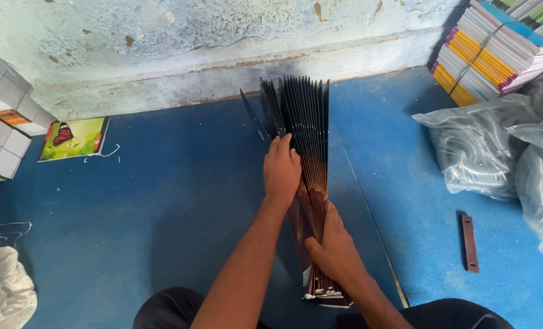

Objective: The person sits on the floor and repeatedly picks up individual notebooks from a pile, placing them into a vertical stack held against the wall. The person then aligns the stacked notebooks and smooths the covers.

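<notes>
I hold a thick stack of dark-covered booklets (305,116) standing on edge over the blue floor, fanned out at the far end toward the wall. My left hand (282,167) lies on the left face of the stack near its middle, fingers pointing away. Nearer to me, my right hand (332,247) grips the stack's bound end, where the covers are pressed together. The lower near corner of the stack shows pale page edges.
A booklet with a butterfly cover (75,138) lies by the wall at left. Bundled stacks of colourful notebooks (490,52) stand at the back right, with clear plastic bags (497,149) beside them. A brown strip (469,242) lies at right, white cloth (3,286) at left.
</notes>
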